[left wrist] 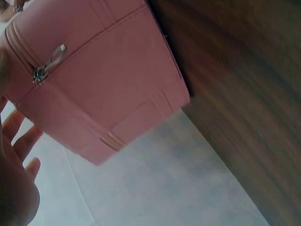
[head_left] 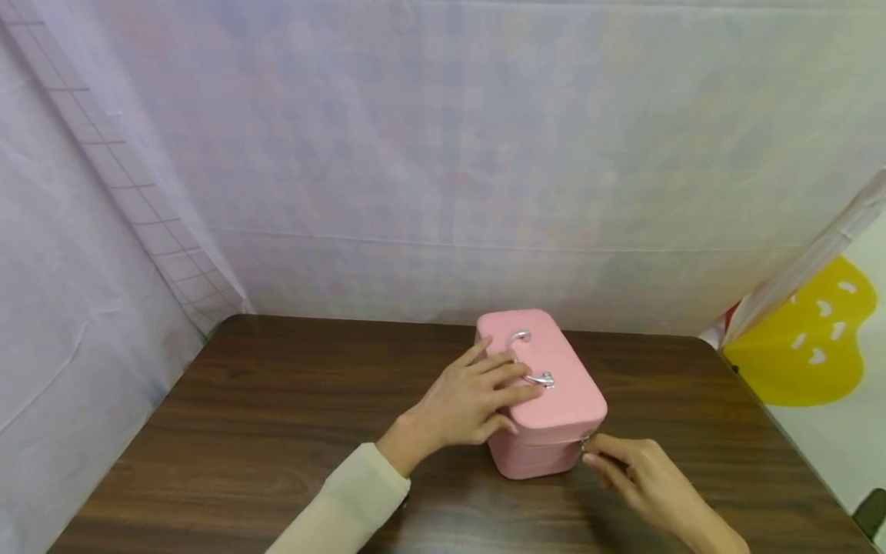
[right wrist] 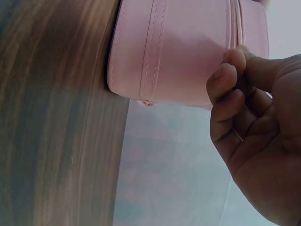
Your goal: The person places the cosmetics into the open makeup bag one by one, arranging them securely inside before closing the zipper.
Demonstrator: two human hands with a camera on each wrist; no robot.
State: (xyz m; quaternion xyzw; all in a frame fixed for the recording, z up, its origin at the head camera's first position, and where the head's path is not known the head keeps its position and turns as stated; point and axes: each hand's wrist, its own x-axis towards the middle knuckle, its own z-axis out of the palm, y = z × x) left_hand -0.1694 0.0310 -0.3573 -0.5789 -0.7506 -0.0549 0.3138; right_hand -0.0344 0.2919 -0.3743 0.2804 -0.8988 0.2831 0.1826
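Note:
A pink zippered case with a silver arched handle stands upright on the table, its lid down. My left hand rests on the lid's left part, fingers spread beside and across the handle. At the near right corner my right hand pinches a zipper pull between thumb and index finger; those fingers mostly hide the pull in the right wrist view, where the zipper runs up from them. A second zipper pull dangles loose on the case's side in the left wrist view.
The dark wooden table reaches back to a pale hanging sheet. Another white sheet hangs on the left. Beyond the table's right edge is a yellow shape with white marks.

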